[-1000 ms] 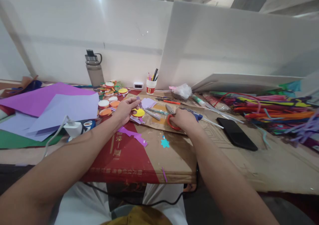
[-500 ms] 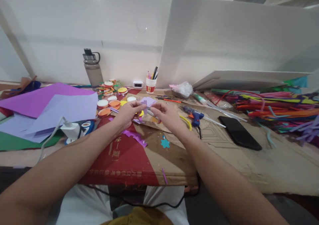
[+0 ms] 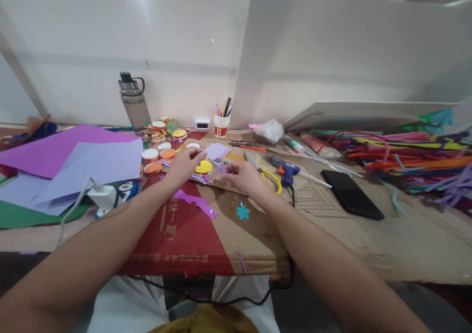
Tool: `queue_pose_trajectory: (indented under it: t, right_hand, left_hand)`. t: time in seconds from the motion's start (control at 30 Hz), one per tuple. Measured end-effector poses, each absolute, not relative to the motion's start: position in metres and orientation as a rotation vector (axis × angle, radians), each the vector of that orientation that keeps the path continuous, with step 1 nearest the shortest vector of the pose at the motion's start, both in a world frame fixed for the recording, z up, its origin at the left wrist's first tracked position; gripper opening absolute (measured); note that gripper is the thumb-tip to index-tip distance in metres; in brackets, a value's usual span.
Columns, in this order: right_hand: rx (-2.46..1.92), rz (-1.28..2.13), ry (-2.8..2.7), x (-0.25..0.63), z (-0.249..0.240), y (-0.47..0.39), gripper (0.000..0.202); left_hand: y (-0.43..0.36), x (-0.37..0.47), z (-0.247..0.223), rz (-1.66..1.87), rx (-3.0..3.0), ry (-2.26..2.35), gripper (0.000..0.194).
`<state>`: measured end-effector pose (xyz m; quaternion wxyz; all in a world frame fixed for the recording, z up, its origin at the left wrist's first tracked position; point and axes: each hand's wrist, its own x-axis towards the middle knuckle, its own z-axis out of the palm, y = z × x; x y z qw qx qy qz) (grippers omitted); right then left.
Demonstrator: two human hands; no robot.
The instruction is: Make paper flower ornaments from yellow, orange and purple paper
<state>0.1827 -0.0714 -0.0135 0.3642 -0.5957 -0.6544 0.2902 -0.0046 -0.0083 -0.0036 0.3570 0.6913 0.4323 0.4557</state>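
Note:
My right hand [image 3: 239, 177] pinches a small scrap of lavender paper [image 3: 221, 168] between thumb and fingertips. To its left, my left hand [image 3: 187, 162] hovers with loosely bent fingers and nothing visible in them. Between the hands lies a yellow disc [image 3: 203, 166], with lavender paper pieces [image 3: 217, 151] just behind it. Scissors with yellow handles [image 3: 272, 180] rest beside my right hand, partly covered by it. Nearer me are a jagged purple paper strip [image 3: 195, 201] and a turquoise star-like cutout [image 3: 242, 210].
White and orange round pieces [image 3: 151, 168] sit left of my left hand. A blue glue gun [image 3: 289, 175] and a black phone [image 3: 352, 194] lie to the right. A bottle [image 3: 134, 104], a cup of pens [image 3: 221, 125] and large paper sheets [image 3: 92, 168] stand or lie farther off.
My hands have moved apart; they were together over the lavender paper. The left moved away from it, and the scrap is now in my right hand. More of the scissors shows.

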Motion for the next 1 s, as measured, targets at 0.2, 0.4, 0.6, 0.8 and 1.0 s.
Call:
queue_pose_trajectory:
  t: [0.2, 0.4, 0.6, 0.8, 1.0]
  right_hand:
    - [-1.711, 0.608, -1.821, 0.189, -0.013, -0.072, 0.016]
    - [-1.742, 0.612, -1.914, 0.192, -0.011, -0.075, 0.025]
    - [-1.71, 0.656, -1.935, 0.196, -0.015, -0.068, 0.023]
    - [-1.71, 0.6, -1.773, 0.198, -0.016, -0.068, 0.016]
    - [-1.796, 0.643, -1.818, 0.198, -0.01, -0.069, 0.015]
  left_hand:
    - [0.007, -0.02, -0.012, 0.968, 2.29, 1.582, 0.021]
    - [0.003, -0.019, -0.017, 0.603, 2.407, 1.699, 0.028]
    - [0.008, -0.019, -0.019, 0.588, 2.396, 1.613, 0.026]
    - [0.008, -0.016, -0.019, 0.766, 2.158, 1.582, 0.032]
    - [0.011, -0.012, -0.018, 1.037, 1.637, 1.257, 0.044]
